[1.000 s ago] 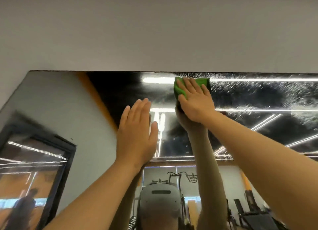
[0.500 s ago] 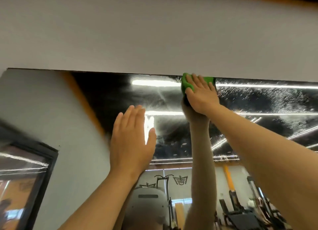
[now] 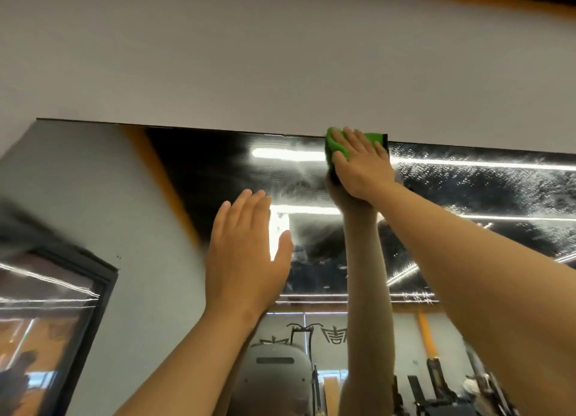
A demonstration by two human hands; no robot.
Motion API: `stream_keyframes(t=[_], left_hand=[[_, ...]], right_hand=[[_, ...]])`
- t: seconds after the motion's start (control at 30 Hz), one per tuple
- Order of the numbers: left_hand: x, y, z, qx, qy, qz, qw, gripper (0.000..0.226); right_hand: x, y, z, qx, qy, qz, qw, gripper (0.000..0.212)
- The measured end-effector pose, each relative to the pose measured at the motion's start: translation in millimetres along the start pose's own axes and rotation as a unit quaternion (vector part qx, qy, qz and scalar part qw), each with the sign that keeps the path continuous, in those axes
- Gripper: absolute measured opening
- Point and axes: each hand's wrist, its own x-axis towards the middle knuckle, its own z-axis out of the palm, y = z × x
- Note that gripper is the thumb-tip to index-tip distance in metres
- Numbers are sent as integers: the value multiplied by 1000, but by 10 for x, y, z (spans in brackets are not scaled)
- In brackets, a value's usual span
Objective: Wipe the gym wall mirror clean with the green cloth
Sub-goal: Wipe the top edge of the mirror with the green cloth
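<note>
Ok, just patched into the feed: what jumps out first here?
The green cloth, pressed flat under the right hand at the mirror's top edge, just under the white wall. Right of it the glass is speckled with spray droplets. The left hand is raised open, lower and to the left, in front of the glass.
</note>
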Motion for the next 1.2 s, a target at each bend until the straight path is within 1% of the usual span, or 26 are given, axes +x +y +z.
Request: stream_keyframes(t=[0.03, 0.1, 0.2, 0.27, 0.33, 0.4, 0.43, 0.5, 0.57, 0.63, 0.67, 0.73, 0.8, 0.87, 0.93, 0.97, 1.07, 1.13, 1.2], left_hand=[[-1, 1, 6, -2, 0, -1, 1000, 62], [-10, -2, 9, -7, 5, -5, 1000, 64], [-8, 9, -2, 2, 10, -7, 1000, 72], [-2, 16, -11, 13, 2, -4, 1000, 75], [2, 20, -27, 13, -4, -4, 1000, 74], [-4, 33, -46, 4, -5, -7, 1000, 74], [-8, 45, -56, 2, -7, -8, 1000, 74], [-22, 64, -69, 3, -9, -13, 1000, 76], [-25, 71, -77, 1, -8, -23, 1000, 79], [-21, 74, -76, 0, -9, -24, 1000, 78], [-17, 75, -81, 0, -10, -22, 1000, 76], [-15, 69, -83, -3, -14, -23, 1000, 68], [-19, 69, -93, -2, -21, -23, 1000, 64], [-22, 70, -108, 2, -26, -20, 999, 61], [-20, 68, -110, 5, -32, -21, 999, 59], [-18, 65, -103, 5, -33, -21, 999, 59], [-20, 61, -84, 7, -21, -21, 1000, 60], [-22, 62, -72, 9, -14, -17, 1000, 59], [-17, 51, -66, 13, -10, -12, 1000, 56]], right_hand=[[65, -112, 21, 8, 3, 20, 1000, 57], [157, -428, 63, 18, -5, 11, 1000, 57], [122, -947, 175, 14, -23, -79, 997, 56], [20, -1129, 235, 13, -30, -138, 990, 56], [-51, -1072, 238, 11, -36, -181, 983, 55], [-41, -864, 175, 7, -42, -198, 979, 54], [-14, -747, 140, 5, -42, -188, 981, 54], [60, -579, 89, 4, -38, -140, 989, 54], [129, -593, 76, 11, -37, -90, 995, 55], [139, -732, 84, 20, -42, -71, 996, 55], [120, -795, 97, 22, -43, -80, 996, 55], [25, -821, 132, 11, -38, -127, 991, 54], [-92, -659, 135, -6, -35, -179, 983, 54], [-165, -361, 67, -15, -47, -197, 979, 58], [-166, 11, -49, -16, -58, -172, 983, 68], [-142, 215, -103, -20, -59, -144, 988, 68], [-66, 660, -192, -29, -44, -29, 998, 56], [-15, 654, -166, -14, -26, 28, 999, 56], [6, 492, -122, 4, -17, 41, 999, 56]])
